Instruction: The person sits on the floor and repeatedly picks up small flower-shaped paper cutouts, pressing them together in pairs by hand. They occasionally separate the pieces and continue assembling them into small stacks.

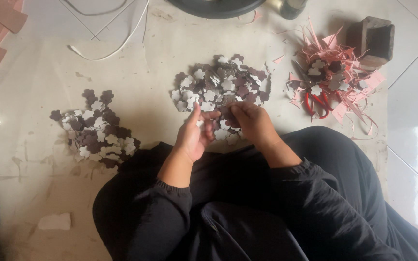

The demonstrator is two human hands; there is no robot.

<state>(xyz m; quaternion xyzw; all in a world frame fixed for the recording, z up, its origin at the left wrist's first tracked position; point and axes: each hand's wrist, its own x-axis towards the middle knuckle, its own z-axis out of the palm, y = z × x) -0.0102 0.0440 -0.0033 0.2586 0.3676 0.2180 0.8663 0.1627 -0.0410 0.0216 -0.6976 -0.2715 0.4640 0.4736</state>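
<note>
Brown and white flower cutouts (220, 83) lie heaped just beyond your hands; your left hand (193, 137) and right hand (252, 123) pinch 1 small piece (215, 115) together (fingers closed on it).

Looked like a home floor used as a makeshift craft workshop, not a proper shop. Person sat on pale floor tiles (412, 101) w/ a worn sheet (39, 72) spread as work surface. Heaps of small flower-shaped cutouts (221, 82) lay on it, plus pink offcut strips (344, 72), red-handled scissors (315, 104) & a dark wooden block (373, 38). No bench, no machines.
</note>
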